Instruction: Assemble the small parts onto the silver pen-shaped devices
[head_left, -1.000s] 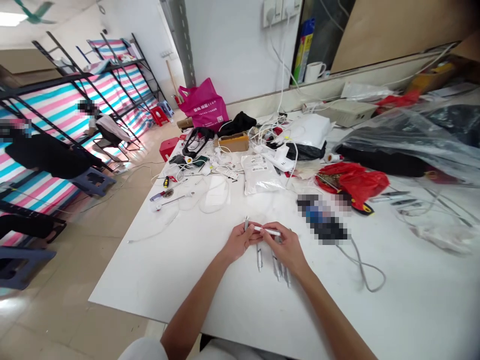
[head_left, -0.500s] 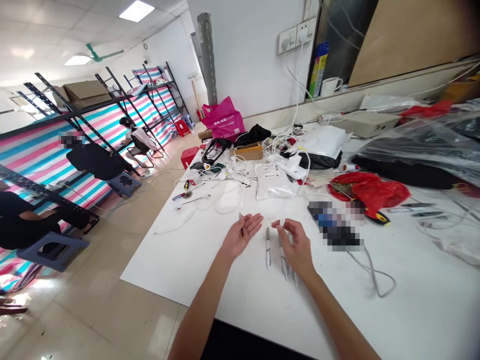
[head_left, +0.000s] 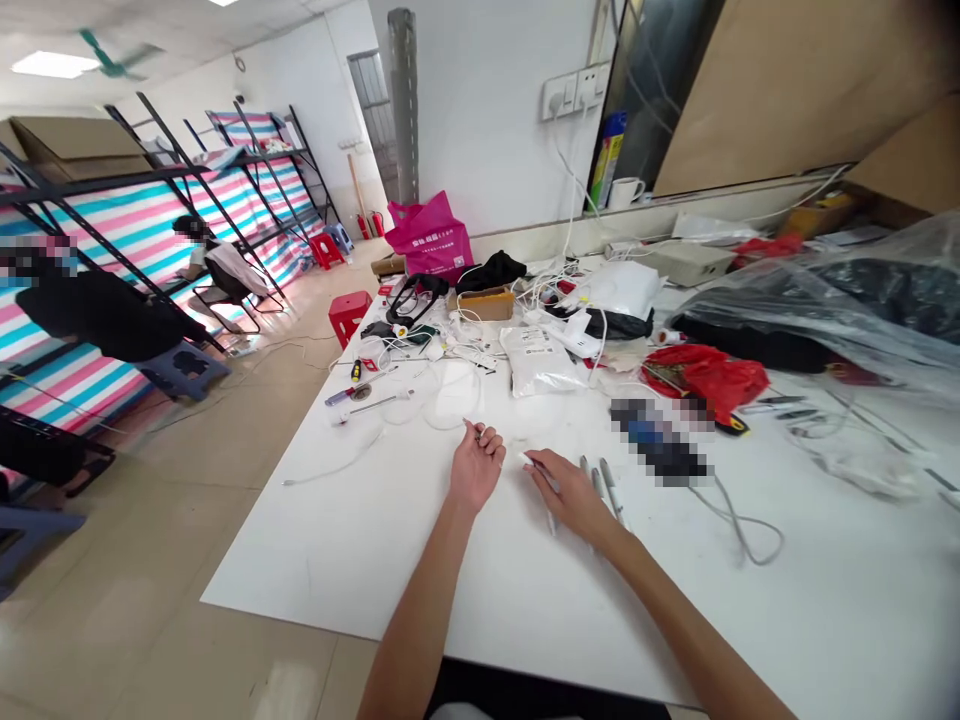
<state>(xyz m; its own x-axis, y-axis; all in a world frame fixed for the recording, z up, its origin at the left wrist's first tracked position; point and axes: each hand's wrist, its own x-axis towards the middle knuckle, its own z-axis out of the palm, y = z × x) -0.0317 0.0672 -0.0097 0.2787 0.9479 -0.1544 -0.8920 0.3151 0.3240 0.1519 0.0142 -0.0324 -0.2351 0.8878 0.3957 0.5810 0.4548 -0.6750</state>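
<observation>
Worktop [head_left: 322, 545]: white, filling the lower centre of the frame, with cluttered cables and bags toward the upper right.
Left hand [head_left: 475, 468]: fingers half curled; whether it holds anything cannot be told.
Right hand [head_left: 570, 497]: pinching a slim white pen [head_left: 541, 480].
Silver pens [head_left: 602, 488]: lying just beside the right hand, lower right of centre.

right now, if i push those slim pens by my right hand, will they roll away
Likely yes: the slim pens look round in section, so they may roll on the smooth white table. They seem stiff and probably light.
</observation>
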